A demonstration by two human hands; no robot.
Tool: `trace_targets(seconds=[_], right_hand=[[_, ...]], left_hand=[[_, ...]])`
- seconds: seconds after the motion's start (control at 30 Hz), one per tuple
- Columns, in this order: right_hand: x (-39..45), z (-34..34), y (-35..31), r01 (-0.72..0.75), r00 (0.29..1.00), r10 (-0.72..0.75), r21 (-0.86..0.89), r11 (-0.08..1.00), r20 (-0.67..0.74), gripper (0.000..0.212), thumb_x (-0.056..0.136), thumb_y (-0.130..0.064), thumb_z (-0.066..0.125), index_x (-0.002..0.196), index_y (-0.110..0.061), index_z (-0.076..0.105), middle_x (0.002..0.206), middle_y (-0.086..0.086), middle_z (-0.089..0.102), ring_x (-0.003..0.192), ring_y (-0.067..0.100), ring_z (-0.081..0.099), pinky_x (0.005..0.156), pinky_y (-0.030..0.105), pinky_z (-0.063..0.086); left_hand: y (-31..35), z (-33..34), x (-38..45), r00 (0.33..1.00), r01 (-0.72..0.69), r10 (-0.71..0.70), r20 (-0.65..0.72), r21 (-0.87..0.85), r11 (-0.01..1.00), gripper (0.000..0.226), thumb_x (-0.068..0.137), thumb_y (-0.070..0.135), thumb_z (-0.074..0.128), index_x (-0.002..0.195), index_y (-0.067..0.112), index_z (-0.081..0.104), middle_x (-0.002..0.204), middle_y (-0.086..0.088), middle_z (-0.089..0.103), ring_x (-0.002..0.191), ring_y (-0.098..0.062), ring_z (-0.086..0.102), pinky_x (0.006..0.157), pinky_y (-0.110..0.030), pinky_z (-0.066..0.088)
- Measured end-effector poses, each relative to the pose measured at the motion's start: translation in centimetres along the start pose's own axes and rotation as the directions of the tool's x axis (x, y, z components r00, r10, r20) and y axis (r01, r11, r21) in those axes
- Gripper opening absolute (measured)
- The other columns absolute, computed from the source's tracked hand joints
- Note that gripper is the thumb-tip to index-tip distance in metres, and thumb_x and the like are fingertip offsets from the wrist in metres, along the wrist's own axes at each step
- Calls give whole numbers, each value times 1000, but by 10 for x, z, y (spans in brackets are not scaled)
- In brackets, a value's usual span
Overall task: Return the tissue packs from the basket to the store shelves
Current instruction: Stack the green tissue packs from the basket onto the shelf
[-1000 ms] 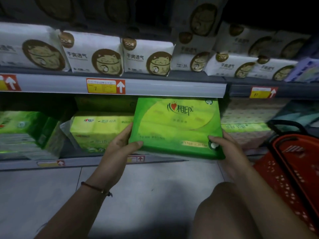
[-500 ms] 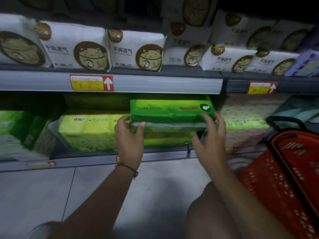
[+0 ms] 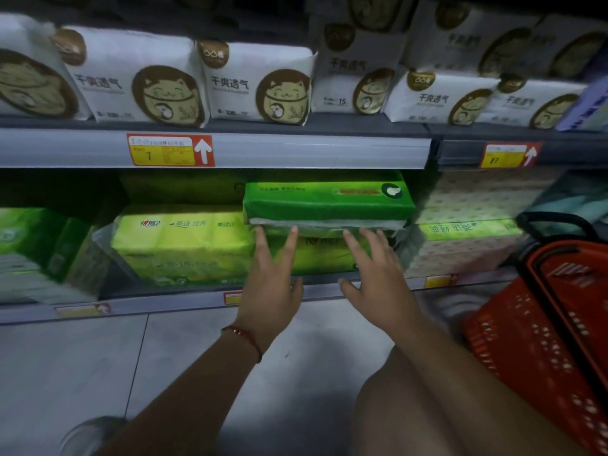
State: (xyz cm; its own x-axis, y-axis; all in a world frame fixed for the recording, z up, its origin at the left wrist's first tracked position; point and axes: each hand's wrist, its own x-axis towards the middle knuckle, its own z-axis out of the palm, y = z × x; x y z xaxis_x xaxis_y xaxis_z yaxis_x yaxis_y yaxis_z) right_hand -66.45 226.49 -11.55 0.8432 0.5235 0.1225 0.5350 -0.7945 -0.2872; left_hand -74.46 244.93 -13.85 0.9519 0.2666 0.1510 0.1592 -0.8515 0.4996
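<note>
A dark green tissue pack (image 3: pixel 329 202) lies flat on the lower shelf, stacked on a lighter green pack (image 3: pixel 316 255). My left hand (image 3: pixel 273 284) and my right hand (image 3: pixel 375 278) are both open just below and in front of it, fingers spread, fingertips near its bottom edge, holding nothing. A yellow-green tissue pack (image 3: pixel 181 241) sits to the left of the stack. The red basket (image 3: pixel 559 317) stands on the floor at the right; its inside is not visible.
White packs with a cat logo (image 3: pixel 256 83) fill the upper shelf above a rail with price tags (image 3: pixel 171 149). Patterned packs (image 3: pixel 467 245) sit right of the stack. More green packs (image 3: pixel 29 238) lie at the far left. My knee (image 3: pixel 411 409) is low in front, over grey floor tiles.
I pushed the dark green pack flat onto the lower shelf stack and let go. Both hands have come off it and opened below it.
</note>
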Motion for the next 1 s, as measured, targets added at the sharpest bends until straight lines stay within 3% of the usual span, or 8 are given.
trace_targets(seconds=[0.1,0.17,0.43,0.53,0.63,0.73,0.9,1.0], right_hand=[[16,-4,2,-12,1000,12,-18,1000,-15,81,86,-35,68,155,-26,27,153,11,29,146,35,23,114,55,32],[30,-9,6,-35,999,36,-42,999,2,83,85,-35,68,156,-27,26,152,14,28,143,35,28,111,54,34],[46,-16,15,-10,998,17,-104,994,64,88,86,-33,68,158,-27,18,155,16,25,144,36,25,116,50,27],[44,-18,16,0,996,10,-111,994,86,86,88,-33,66,158,-27,16,156,15,23,145,37,23,117,50,24],[44,-23,21,10,995,0,-95,995,102,84,90,-33,63,158,-27,16,158,12,23,148,33,18,119,48,19],[44,-29,37,26,992,-20,-52,998,122,79,92,-34,61,158,-25,19,160,9,25,151,29,12,121,47,12],[12,-68,76,-147,971,158,-74,986,178,72,96,-40,56,157,-24,21,163,9,19,152,32,7,121,46,10],[-15,-124,78,-269,935,284,-97,958,214,68,96,-42,53,156,-25,24,164,9,18,152,33,8,121,48,11]], left_hand=[[4,-2,17,999,46,-45,-10,154,987,95,91,21,61,156,38,-6,159,-29,-2,142,-46,27,110,-44,38],[6,-6,30,999,30,-27,-19,237,971,93,90,21,60,157,37,-2,156,-33,9,144,-46,22,116,-45,30],[4,-6,47,1000,-2,1,5,349,937,102,81,17,61,157,34,-6,150,-34,23,143,-47,22,113,-49,35],[6,-13,46,999,-13,0,35,364,931,99,82,18,61,157,32,-2,147,-31,30,138,-44,31,110,-48,38],[20,-18,45,976,-205,163,140,369,907,80,84,19,60,155,28,24,142,-22,43,130,-39,43,105,-48,41],[36,-19,59,915,-402,362,177,367,839,70,73,20,74,140,22,54,136,-23,55,119,-44,55,96,-52,48],[71,-21,74,820,-564,476,319,304,768,69,80,38,66,145,23,48,146,-22,47,129,-44,49,101,-54,46],[110,-50,72,792,-573,439,425,269,774,67,84,48,47,146,26,45,149,-20,44,133,-43,46,104,-53,44]])
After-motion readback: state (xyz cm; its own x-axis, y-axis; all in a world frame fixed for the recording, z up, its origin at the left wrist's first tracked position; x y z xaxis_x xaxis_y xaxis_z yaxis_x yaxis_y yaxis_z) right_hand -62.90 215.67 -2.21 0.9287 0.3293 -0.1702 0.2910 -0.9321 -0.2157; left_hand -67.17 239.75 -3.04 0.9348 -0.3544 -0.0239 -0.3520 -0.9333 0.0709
